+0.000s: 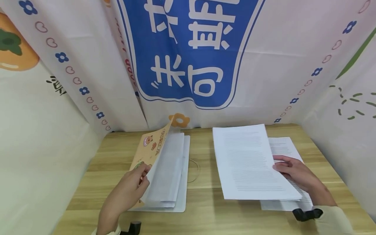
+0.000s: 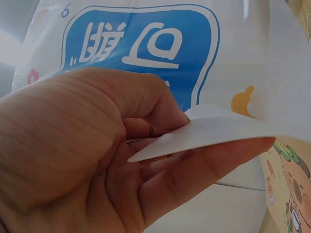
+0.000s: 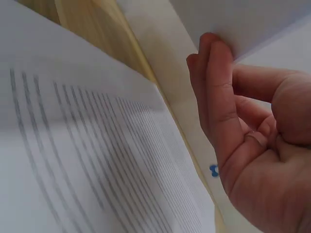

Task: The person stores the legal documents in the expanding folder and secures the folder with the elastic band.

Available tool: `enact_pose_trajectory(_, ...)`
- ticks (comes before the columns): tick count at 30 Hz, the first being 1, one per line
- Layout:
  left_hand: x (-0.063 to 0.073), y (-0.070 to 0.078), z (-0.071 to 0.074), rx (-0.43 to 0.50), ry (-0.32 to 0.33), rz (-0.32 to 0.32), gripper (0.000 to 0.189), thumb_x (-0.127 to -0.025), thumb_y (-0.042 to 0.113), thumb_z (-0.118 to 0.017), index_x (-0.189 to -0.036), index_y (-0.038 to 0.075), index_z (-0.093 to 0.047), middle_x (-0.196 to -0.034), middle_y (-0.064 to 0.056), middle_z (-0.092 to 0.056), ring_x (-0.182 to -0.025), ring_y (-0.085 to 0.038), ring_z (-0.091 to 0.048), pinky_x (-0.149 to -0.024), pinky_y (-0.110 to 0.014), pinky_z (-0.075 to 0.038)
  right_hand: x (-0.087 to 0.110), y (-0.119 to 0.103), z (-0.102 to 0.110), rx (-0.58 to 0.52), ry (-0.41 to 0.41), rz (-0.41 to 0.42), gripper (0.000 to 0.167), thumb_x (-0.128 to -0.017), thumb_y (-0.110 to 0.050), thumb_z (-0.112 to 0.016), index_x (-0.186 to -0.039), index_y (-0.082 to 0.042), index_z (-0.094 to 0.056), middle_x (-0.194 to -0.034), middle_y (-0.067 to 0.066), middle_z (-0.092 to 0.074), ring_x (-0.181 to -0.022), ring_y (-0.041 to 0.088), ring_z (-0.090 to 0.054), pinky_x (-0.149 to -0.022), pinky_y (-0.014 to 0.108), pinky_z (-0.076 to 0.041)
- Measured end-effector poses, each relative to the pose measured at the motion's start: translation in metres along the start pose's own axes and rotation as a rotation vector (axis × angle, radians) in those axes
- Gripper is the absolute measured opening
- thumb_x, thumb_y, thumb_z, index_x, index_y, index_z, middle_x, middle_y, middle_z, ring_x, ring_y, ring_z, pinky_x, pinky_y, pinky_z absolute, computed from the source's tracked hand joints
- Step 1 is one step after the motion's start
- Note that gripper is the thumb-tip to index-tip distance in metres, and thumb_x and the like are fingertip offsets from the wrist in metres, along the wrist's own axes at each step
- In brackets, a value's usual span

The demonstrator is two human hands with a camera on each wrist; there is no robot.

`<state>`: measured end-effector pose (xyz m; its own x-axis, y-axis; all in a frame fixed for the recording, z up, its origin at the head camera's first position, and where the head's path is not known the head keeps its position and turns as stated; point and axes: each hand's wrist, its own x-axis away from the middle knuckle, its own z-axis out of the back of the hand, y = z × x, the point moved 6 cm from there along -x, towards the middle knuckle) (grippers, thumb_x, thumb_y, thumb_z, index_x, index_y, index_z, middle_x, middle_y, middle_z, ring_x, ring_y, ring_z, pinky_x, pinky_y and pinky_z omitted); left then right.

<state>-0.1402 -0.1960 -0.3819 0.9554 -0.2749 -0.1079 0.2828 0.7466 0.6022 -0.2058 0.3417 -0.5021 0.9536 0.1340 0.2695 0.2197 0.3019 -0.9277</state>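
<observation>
On the left of the table lies a folder (image 1: 160, 176) with a tan cartoon cover (image 1: 151, 143) and pale sleeves inside. My left hand (image 1: 127, 189) pinches the edge of that cover, which stands lifted at a slant over the sleeves. In the left wrist view, the thumb and fingers of my left hand (image 2: 131, 145) grip the cover's corner from both faces. On the right, my right hand (image 1: 298, 171) pinches printed sheets (image 1: 243, 163) by their right edge, raised and tilted. Beneath them lies another printed paper (image 1: 283, 147), partly covered by the held sheets.
A thin elastic loop (image 1: 198, 169) sticks out from the folder's right side onto the wooden table (image 1: 202, 209). Printed cloth (image 1: 264, 78) hangs behind the table's back edge, with more cloth walls at both sides.
</observation>
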Motion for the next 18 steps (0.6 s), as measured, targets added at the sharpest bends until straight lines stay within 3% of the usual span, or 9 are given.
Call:
enact_pose_trajectory(8, 0.000, 0.001, 0.001, 0.012, -0.007, 0.005, 0.022, -0.097, -0.006, -0.052, -0.115, -0.001, -0.062, -0.086, 0.000, -0.057, -0.070, -0.010, -0.052, -0.061, -0.026, -0.049, -0.014, -0.023, -0.042, -0.030, -0.120, 0.087, 0.057, -0.098, -0.011, -0.070, -0.144, 0.013, -0.047, -0.102, 0.007, -0.068, -0.089, 0.011, -0.062, -0.075, 0.025, -0.055)
enact_pose_trajectory(18, -0.001, 0.001, -0.001, 0.011, -0.012, 0.013, 0.020, -0.096, -0.006, -0.053, -0.113, 0.001, -0.062, -0.083, 0.001, -0.055, -0.067, -0.009, -0.050, -0.058, -0.026, -0.047, -0.032, -0.041, -0.075, -0.066, -0.176, 0.120, 0.056, -0.097, -0.013, -0.071, -0.143, 0.012, -0.050, -0.115, 0.012, -0.069, -0.097, 0.014, -0.064, -0.081, 0.027, -0.056)
